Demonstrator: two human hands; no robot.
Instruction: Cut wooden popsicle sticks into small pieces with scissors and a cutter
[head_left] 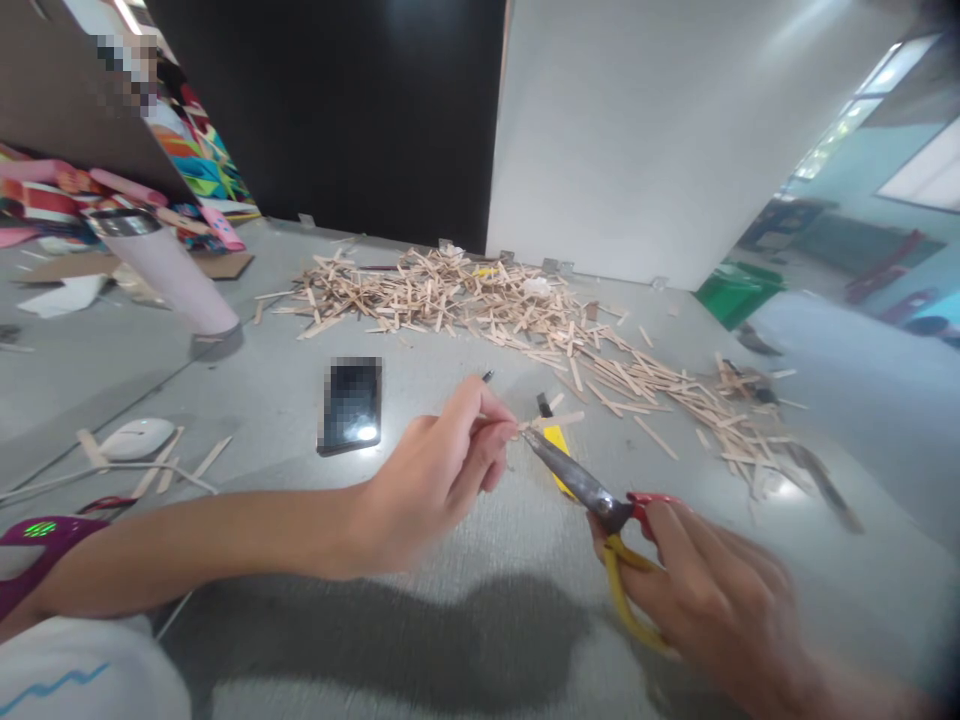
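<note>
My left hand [450,445] pinches a thin pale wooden stick [559,421] between thumb and forefinger. In my right hand [720,580] is a pair of scissors [577,485] with one red and one yellow handle loop. The blades look nearly closed, and their tips meet the stick right by my left fingertips. Beneath the blades a yellow box cutter [556,455] lies on the grey tabletop [450,590]. Whether the tips have cut into the stick I cannot tell.
A long heap of wooden sticks [450,295] runs along the back and right. A phone [351,402] lies left of my left hand. Farther left are a white mouse [138,439] and a pale pink tumbler [169,270]. Black and white panels [600,130] stand behind; a green bin [739,292] is beyond.
</note>
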